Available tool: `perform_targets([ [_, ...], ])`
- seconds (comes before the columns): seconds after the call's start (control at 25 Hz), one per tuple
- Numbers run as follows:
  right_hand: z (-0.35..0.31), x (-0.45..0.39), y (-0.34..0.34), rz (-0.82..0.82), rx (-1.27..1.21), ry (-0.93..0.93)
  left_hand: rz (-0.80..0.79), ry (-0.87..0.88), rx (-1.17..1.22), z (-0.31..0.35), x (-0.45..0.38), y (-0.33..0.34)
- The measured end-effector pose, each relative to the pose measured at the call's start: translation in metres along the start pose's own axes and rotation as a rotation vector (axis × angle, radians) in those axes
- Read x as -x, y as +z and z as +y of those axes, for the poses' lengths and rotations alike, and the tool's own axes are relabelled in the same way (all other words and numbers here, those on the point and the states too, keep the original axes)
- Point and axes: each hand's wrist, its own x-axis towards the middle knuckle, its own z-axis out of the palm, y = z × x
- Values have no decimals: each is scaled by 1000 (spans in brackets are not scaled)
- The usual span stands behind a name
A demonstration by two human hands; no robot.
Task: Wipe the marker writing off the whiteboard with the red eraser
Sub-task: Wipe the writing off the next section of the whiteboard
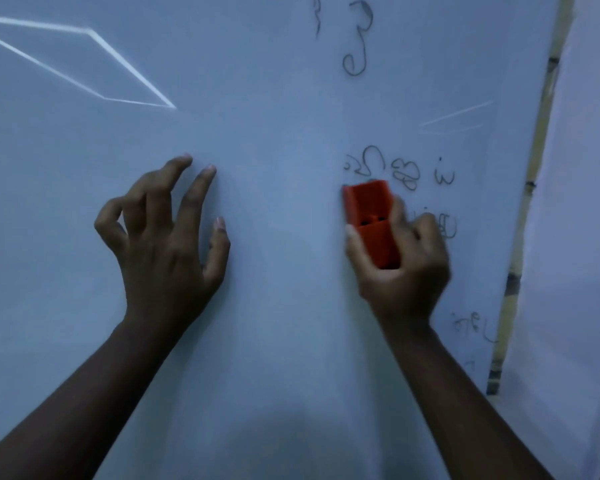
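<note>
- The right hand (400, 268) grips the red eraser (373, 221), pressed on the whiteboard (274, 133) near its right edge
- Marker writing (399, 171) sits just above the eraser
- The left hand (167, 244), spread and holding nothing, is on bare board left of the eraser

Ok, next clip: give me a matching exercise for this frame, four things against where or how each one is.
Things:
1. eraser
2. left hand
3. right hand
4. writing

Places or states:
A. fingers spread, holding nothing, on a bare part of the whiteboard
B. unwiped, near the board's right edge
C. red, upright against the board
D. closed round a block, right of the other hand

Pairs: 1-C, 2-A, 3-D, 4-B
</note>
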Motion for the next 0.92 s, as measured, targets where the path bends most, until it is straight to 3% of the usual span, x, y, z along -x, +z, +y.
perform_targets([
  [0.2,67,-17,-26,106,29,296,-84,6,-39,2,3,5],
  [0.44,58,-48,-14,198,-4,442,-161,20,-84,6,2,6],
  [0.6,7,-56,9,167,-68,305,-152,26,-97,7,2,8],
  [0.8,-77,-14,33,6,-102,-66,-136,29,-109,8,1,9],
  [0.92,-105,-1,36,-46,-74,-174,-132,33,-118,6,1,8],
])
